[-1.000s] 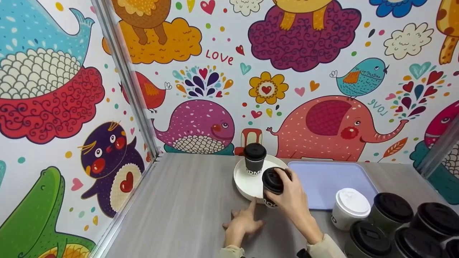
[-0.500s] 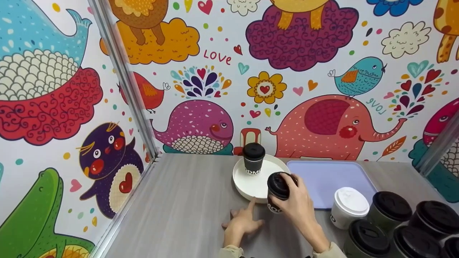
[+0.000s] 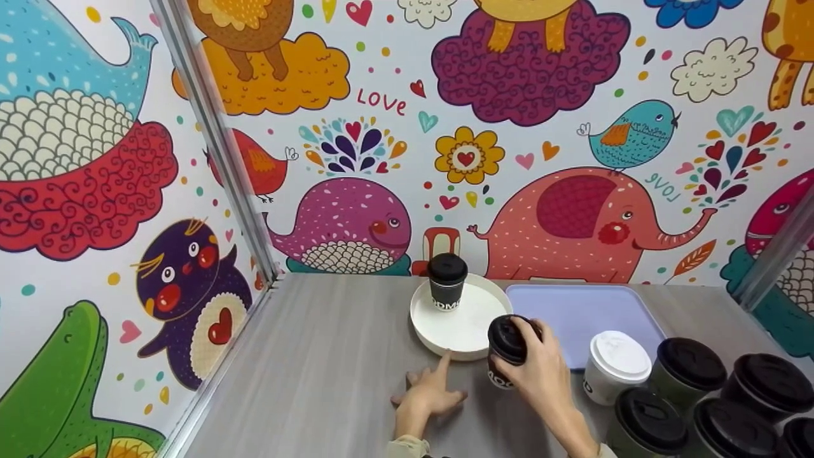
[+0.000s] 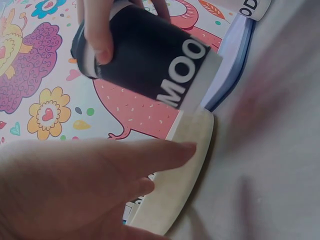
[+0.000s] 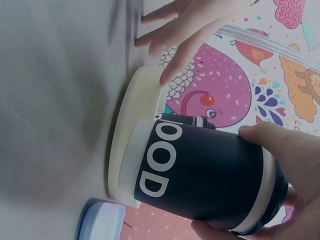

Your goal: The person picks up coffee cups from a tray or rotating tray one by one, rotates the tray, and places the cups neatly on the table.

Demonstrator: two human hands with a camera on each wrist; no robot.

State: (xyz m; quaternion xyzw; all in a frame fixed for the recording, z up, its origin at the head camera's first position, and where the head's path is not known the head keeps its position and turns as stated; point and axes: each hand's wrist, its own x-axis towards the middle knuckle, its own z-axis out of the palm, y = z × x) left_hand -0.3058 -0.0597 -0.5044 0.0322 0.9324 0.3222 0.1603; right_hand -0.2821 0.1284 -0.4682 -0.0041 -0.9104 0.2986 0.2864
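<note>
In the head view my right hand (image 3: 544,369) grips a black lidded coffee cup (image 3: 504,346) around its upper part, just off the near right rim of a round white plate (image 3: 467,321). White letters and a pale base show on this cup in the right wrist view, where it looks raised off the table. A second black coffee cup (image 3: 447,283) stands upright on the plate's left side. My left hand (image 3: 427,395) is spread low over the table in front of the plate. Its index fingertip (image 4: 186,150) is at the plate's near wall, seemingly touching it.
A lilac tray (image 3: 588,318) lies right of the plate. In front of it stands a white lidded cup (image 3: 617,369), with several dark lidded cups (image 3: 690,366) crowded at the lower right. A patterned wall (image 3: 381,152) rises behind the grey table (image 3: 318,369).
My right hand has carried the black coffee cup right and toward me, away from over the plate's near edge. The left hand stays at the plate's front. The head view has shifted slightly.
</note>
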